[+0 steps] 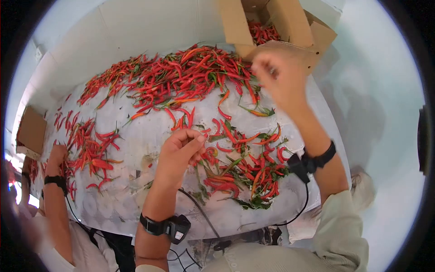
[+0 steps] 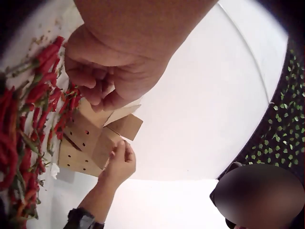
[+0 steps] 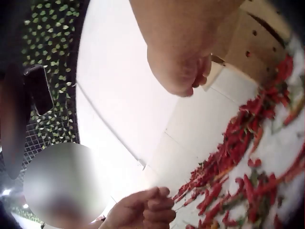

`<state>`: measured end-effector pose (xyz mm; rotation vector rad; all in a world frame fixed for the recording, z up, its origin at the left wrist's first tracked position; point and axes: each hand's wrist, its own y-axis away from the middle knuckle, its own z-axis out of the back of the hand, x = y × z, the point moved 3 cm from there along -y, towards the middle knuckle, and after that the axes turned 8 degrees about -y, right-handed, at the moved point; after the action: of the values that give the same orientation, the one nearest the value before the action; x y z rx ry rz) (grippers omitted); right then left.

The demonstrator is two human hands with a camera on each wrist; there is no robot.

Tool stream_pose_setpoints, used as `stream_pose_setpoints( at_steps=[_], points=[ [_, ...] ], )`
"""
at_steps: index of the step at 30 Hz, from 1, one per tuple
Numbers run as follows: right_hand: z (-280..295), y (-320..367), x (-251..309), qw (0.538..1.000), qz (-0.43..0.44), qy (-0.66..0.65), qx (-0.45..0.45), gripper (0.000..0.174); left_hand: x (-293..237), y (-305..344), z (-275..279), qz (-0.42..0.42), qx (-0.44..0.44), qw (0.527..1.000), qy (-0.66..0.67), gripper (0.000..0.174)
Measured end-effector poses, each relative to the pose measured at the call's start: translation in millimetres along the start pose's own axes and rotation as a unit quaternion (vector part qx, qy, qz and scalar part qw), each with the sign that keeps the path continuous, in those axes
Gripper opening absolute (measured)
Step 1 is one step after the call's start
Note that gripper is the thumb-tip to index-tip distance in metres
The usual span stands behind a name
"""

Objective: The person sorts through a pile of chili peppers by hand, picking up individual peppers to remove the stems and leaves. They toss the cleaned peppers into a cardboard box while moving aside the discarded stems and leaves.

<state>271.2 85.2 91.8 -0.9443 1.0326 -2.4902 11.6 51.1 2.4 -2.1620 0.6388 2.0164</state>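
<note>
My left hand (image 1: 179, 154) is held over the table, thumb tip against curled fingers; nothing shows between them. Red chili peppers (image 1: 242, 167) with green leaves and stems lie loosely just right of and below it. Up at the right, my right hand (image 1: 283, 79) is blurred in front of a cardboard box (image 1: 290, 25), its fingers curled in with nothing visible in them. Inside that box are more red chilies (image 1: 263, 34). The left wrist view shows the right hand (image 2: 119, 162) overlapping the box's flaps.
A long heap of chilies (image 1: 181, 75) lies along the back of the plastic-covered table (image 1: 131, 199). On the left, another person's hand (image 1: 56, 156) reaches into a smaller pile (image 1: 93, 149), near a second cardboard box (image 1: 31, 131). Cables run from the wrist cameras past the table's front edge.
</note>
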Motion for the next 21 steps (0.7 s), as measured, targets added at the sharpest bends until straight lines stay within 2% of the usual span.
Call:
stream_pose_setpoints(
  at_steps=[3, 8, 11, 14, 17, 20, 21],
  points=[
    [-43, 48, -6, 0.992, -0.002, -0.006, 0.13, 0.014, 3, -3, 1, 0.009, -0.014, 1.0, 0.007, 0.011],
    [-78, 65, -23, 0.971, -0.034, 0.009, 0.238, 0.014, 1, -5, 5, 0.016, -0.033, 0.999, 0.008, 0.006],
    [-87, 55, -23, 0.963, -0.072, 0.017, 0.26, 0.018, 2, -5, 6, 0.011, -0.046, 0.999, 0.021, 0.005],
    [-98, 53, -30, 0.932, -0.092, 0.089, 0.34, 0.021, 3, -5, 8, 0.009, -0.043, 0.999, 0.031, 0.005],
    [-103, 51, -30, 0.928, -0.11, 0.114, 0.336, 0.02, 2, -5, 8, 0.012, -0.049, 0.998, 0.033, 0.006],
    [-101, 46, -21, 0.908, -0.135, 0.11, 0.38, 0.018, 2, -6, 10, 0.007, -0.049, 0.998, 0.038, 0.006],
    [-101, 45, -19, 0.919, -0.133, 0.092, 0.36, 0.019, 2, -6, 10, 0.004, -0.046, 0.998, 0.04, 0.006]
  ],
)
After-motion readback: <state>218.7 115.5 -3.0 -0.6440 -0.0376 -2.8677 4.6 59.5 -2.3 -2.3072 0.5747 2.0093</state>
